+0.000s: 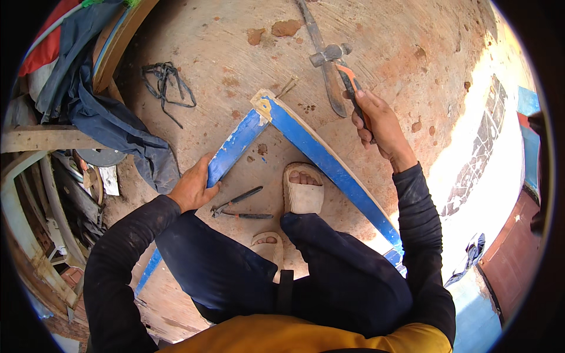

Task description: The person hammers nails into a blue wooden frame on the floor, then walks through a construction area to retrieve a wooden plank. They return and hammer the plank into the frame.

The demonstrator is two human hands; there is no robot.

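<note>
My left hand [193, 182] is closed around the left leg of a blue-painted wooden frame [329, 159], whose two legs meet in a bare, chipped corner pointing away from me. Thin nails or sticks [287, 87] jut out beside that corner. In my right hand [379, 125] is a hammer [348, 73] with a black and orange handle, gripped round the handle. Its grey head is up off the ground, to the right of the frame's corner. A pair of pincers [234, 204] with dark handles lies on the ground between the frame's legs.
A long flat blade [332, 88] lies on the ground beyond the hammer. Black cord [166, 88] is bundled at the far left, near dark cloth [120, 120] draped over wood. Curved wooden pieces [59, 206] pile up at left. My sandalled foot [303, 189] stands between the frame's legs.
</note>
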